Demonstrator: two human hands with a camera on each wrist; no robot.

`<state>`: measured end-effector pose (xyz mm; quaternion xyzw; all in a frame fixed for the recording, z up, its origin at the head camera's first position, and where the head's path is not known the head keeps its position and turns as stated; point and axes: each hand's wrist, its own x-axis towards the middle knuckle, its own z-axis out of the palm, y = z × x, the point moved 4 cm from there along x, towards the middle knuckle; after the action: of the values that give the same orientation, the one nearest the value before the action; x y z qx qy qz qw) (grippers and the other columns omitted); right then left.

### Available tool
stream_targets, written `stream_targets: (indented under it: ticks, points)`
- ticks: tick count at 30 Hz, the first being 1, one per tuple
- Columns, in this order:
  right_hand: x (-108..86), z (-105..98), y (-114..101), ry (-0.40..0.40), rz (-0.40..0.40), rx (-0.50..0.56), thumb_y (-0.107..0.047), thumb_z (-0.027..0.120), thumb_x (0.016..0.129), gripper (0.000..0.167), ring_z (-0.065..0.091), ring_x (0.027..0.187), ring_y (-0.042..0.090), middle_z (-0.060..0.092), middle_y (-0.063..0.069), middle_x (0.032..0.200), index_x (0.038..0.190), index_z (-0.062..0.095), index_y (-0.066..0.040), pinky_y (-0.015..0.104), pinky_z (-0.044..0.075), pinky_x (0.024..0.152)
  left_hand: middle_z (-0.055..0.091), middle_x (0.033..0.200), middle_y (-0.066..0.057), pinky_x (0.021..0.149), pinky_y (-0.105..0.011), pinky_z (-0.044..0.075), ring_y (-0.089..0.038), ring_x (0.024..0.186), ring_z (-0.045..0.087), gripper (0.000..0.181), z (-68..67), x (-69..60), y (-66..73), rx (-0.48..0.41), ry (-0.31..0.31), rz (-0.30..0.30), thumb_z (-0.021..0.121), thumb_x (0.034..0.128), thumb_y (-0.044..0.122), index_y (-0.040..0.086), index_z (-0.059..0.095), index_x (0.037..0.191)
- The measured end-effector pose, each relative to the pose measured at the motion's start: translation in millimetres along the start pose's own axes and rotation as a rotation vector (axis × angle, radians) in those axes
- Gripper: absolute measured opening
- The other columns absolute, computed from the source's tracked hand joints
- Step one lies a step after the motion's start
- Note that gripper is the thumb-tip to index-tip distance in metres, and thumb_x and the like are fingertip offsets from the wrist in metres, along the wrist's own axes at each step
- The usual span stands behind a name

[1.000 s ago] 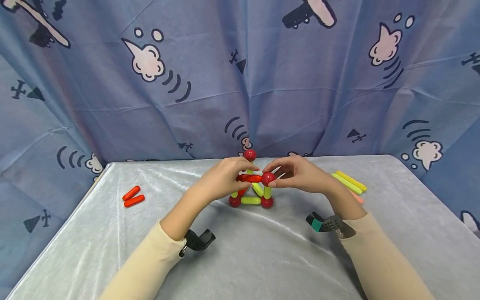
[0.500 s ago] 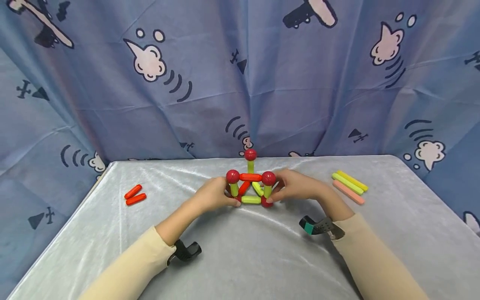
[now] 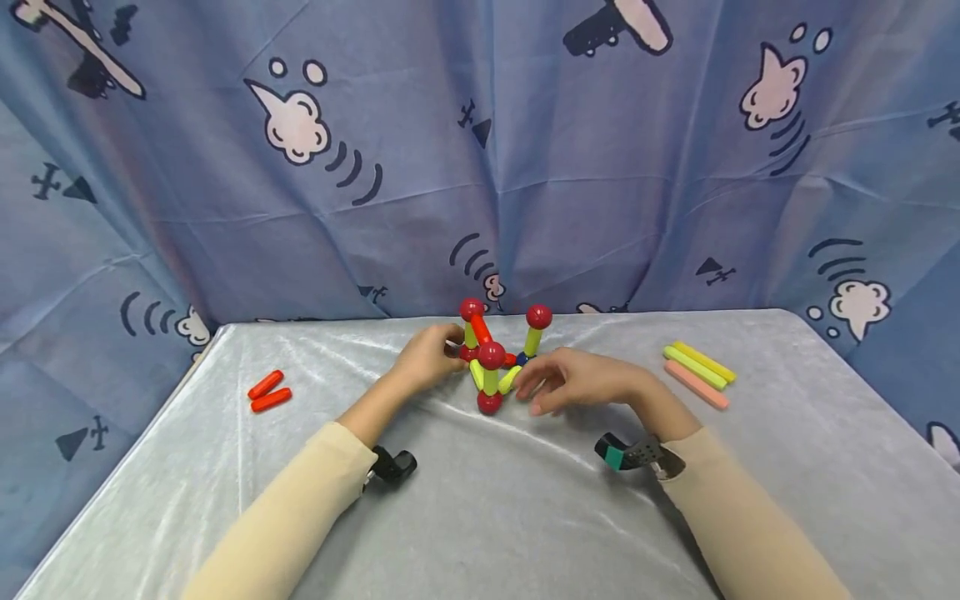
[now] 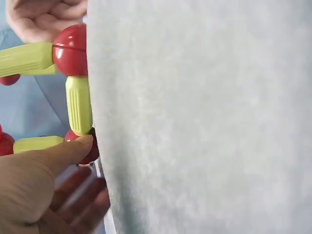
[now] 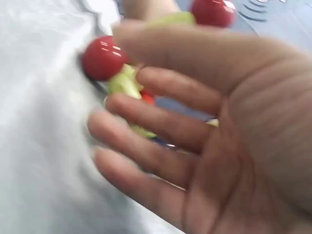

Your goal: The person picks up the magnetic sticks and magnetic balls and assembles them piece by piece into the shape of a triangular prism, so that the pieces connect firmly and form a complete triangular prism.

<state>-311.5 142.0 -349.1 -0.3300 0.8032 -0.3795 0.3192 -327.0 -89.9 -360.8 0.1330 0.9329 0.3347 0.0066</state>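
A magnetic ball-and-rod frame (image 3: 491, 380) of red balls and yellow-green and red rods stands on the cloth, turned so one corner faces me. A red rod (image 3: 481, 327) joins two upper balls on its left side; a blue ball (image 3: 522, 360) sits at the back right base. My left hand (image 3: 426, 357) pinches the lower left red ball (image 4: 92, 152), thumb on its near side in the left wrist view. My right hand (image 3: 581, 382), fingers loosely bent and holding nothing, hovers just right of the front corner. In the right wrist view its palm (image 5: 214, 131) partly hides the frame.
Two short red rods (image 3: 268, 392) lie on the left of the grey cloth-covered table (image 3: 480, 517). Longer yellow, yellow-green and salmon sticks (image 3: 697, 375) lie at right. A blue patterned curtain (image 3: 420, 150) hangs along the back edge.
Both hands came down from the top red rod to the base balls. The frame then rotated, swinging the red-topped side to the left. My right hand has let go of it.
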Motion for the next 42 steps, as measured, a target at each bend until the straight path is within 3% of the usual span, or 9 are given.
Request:
stream_targets:
  ticks: [4, 7, 10, 12, 16, 21, 25, 29, 42]
  points:
    - [-13.3, -27.8, 9.3, 0.28, 0.062, -0.058, -0.022, 0.076, 0.091, 0.026, 0.065, 0.083, 0.024, 0.071, 0.011, 0.094, 0.104, 0.067, -0.002, 0.033, 0.058, 0.069, 0.074, 0.1, -0.009, 0.084, -0.038, 0.057, -0.022, 0.092, 0.07, 0.025, -4.0, -7.3, -0.8, 0.137, 0.034, -0.069, 0.076, 0.0837, 0.008, 0.006, 0.072, 0.108]
    - [-18.2, -39.8, 17.2, 0.443, 0.096, -0.121, -0.024, 0.077, 0.09, 0.034, 0.066, 0.09, 0.027, 0.071, 0.015, 0.102, 0.113, 0.066, -0.001, 0.034, 0.057, 0.074, 0.07, 0.091, -0.007, 0.076, -0.032, 0.055, -0.018, 0.082, 0.064, 0.021, -2.4, -17.4, 7.3, 0.084, -0.062, -0.028, 0.076, 0.083, 0.006, 0.005, 0.069, 0.102]
    - [-10.8, -37.8, 23.1, 0.46, 0.061, -0.134, -0.025, 0.076, 0.091, 0.052, 0.066, 0.11, 0.032, 0.067, 0.019, 0.127, 0.134, 0.059, -0.001, 0.042, 0.057, 0.094, 0.07, 0.099, -0.007, 0.08, -0.028, 0.057, -0.016, 0.087, 0.065, 0.032, 4.9, -28.7, 17.5, -0.026, -0.214, 0.015, 0.08, 0.0818, 0.011, 0.005, 0.066, 0.11]
    - [-2.8, -32.2, 26.1, 0.429, 0.018, -0.099, -0.024, 0.074, 0.093, 0.056, 0.063, 0.121, 0.035, 0.063, 0.021, 0.136, 0.141, 0.055, -0.001, 0.048, 0.053, 0.104, 0.07, 0.108, -0.007, 0.086, -0.03, 0.057, -0.016, 0.094, 0.066, 0.044, 9.6, -35.3, 23.8, -0.056, -0.261, 0.015, 0.084, 0.0807, 0.019, 0.005, 0.064, 0.116]
    - [7.7, -24.6, 26.7, 0.463, -0.031, -0.074, -0.023, 0.072, 0.094, 0.044, 0.066, 0.118, 0.034, 0.068, 0.018, 0.128, 0.132, 0.063, -0.003, 0.047, 0.056, 0.099, 0.07, 0.114, -0.008, 0.086, -0.033, 0.057, -0.018, 0.095, 0.066, 0.05, 13.4, -42.1, 32.8, 0.006, -0.198, -0.002, 0.086, 0.0799, 0.034, 0.007, 0.065, 0.117]
    - [14.0, -18.9, 26.4, 0.592, -0.056, -0.12, -0.022, 0.076, 0.091, 0.033, 0.07, 0.106, 0.031, 0.075, 0.014, 0.11, 0.118, 0.07, -0.004, 0.047, 0.057, 0.095, 0.072, 0.104, -0.008, 0.078, -0.033, 0.057, -0.019, 0.088, 0.067, 0.03, 13.9, -43.2, 38.4, 0.037, -0.072, 0.026, 0.084, 0.0827, 0.024, 0.007, 0.072, 0.105]
    - [16.5, -15.2, 26.8, 0.664, -0.054, -0.108, -0.022, 0.077, 0.09, 0.031, 0.072, 0.108, 0.033, 0.076, 0.015, 0.108, 0.114, 0.07, -0.004, 0.049, 0.057, 0.096, 0.073, 0.102, -0.006, 0.08, -0.034, 0.058, -0.02, 0.092, 0.069, 0.024, 11.9, -41.3, 38.3, 0.036, -0.021, 0.04, 0.083, 0.0827, 0.017, 0.008, 0.074, 0.103]
    - [15.6, -13.5, 27.0, 0.706, -0.048, -0.12, -0.024, 0.077, 0.09, 0.027, 0.073, 0.105, 0.032, 0.076, 0.015, 0.105, 0.109, 0.07, -0.006, 0.048, 0.059, 0.091, 0.076, 0.101, -0.006, 0.082, -0.036, 0.059, -0.021, 0.095, 0.071, 0.02, 10.4, -35.8, 33.3, 0.044, 0.029, -0.004, 0.08, 0.0855, 0.016, 0.009, 0.075, 0.103]
    - [18.0, -7.0, 24.4, 0.807, -0.056, -0.199, -0.029, 0.076, 0.091, 0.025, 0.073, 0.094, 0.025, 0.077, 0.009, 0.099, 0.107, 0.075, -0.01, 0.041, 0.06, 0.081, 0.078, 0.106, -0.009, 0.079, -0.031, 0.062, -0.021, 0.093, 0.077, 0.026, 11.3, -27.6, 12.3, -0.139, 0.12, -0.019, 0.082, 0.0837, 0.012, 0.005, 0.076, 0.108]
